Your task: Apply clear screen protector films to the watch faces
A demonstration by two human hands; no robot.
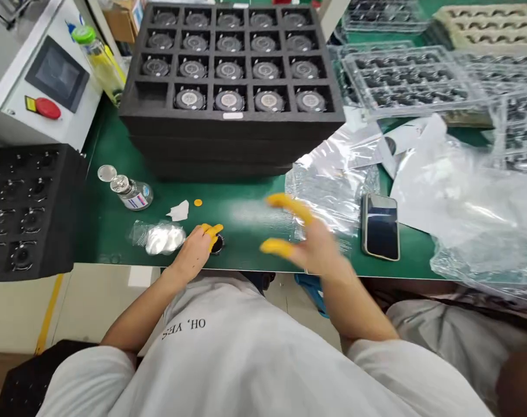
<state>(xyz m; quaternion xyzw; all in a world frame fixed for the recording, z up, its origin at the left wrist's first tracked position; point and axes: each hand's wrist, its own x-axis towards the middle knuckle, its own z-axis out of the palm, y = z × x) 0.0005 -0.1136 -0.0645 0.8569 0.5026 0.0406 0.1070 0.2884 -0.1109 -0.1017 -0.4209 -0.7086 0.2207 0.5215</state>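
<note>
My left hand (197,250), with yellow finger cots on some fingers, rests at the bench's front edge. Its fingers are on a small round black watch case (217,244), partly hidden under them. To the right, my right hand (309,237) is lifted and slightly blurred, thumb and forefinger in yellow cots spread wide with nothing between them. Left of my left hand lies a clear plastic bag of shiny round pieces (164,238). A torn white scrap (179,211) and a small orange disc (198,202) lie just behind that hand.
Stacked black foam trays (233,130) hold round watch cases; one front-left pocket is empty. Around them are a glass bottle (135,194) with its lid raised, a phone (380,227), plastic sheets (333,174), clear trays (415,81), another foam tray (57,231) and a machine (20,75). Someone sits at right.
</note>
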